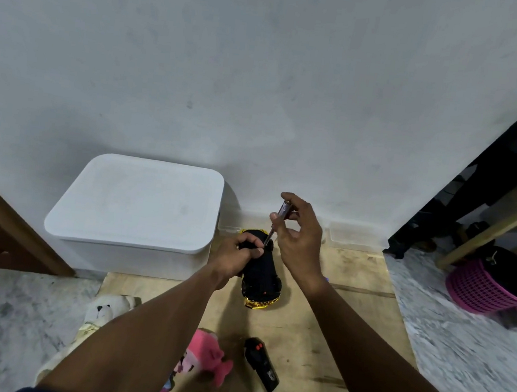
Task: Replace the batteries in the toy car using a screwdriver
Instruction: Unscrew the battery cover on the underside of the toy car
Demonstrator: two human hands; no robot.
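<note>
A person's left hand (238,254) clamps the upturned toy car (262,269) on a wooden board while right-hand fingers (280,219) pinch a screwdriver (276,221), tip just below them on the underside. A tilted shaft could slip off the screw.

Bare forearms; dark blue sleeve (27,391)

I see soft, even indoor light, fairly dim, with no glare. Faint shadows sit on the wall (262,84) just beyond the fingers (285,198). Wide-angle bending curves the frame edges; the floor (472,362) well right of the fingers smears with blur.
</note>
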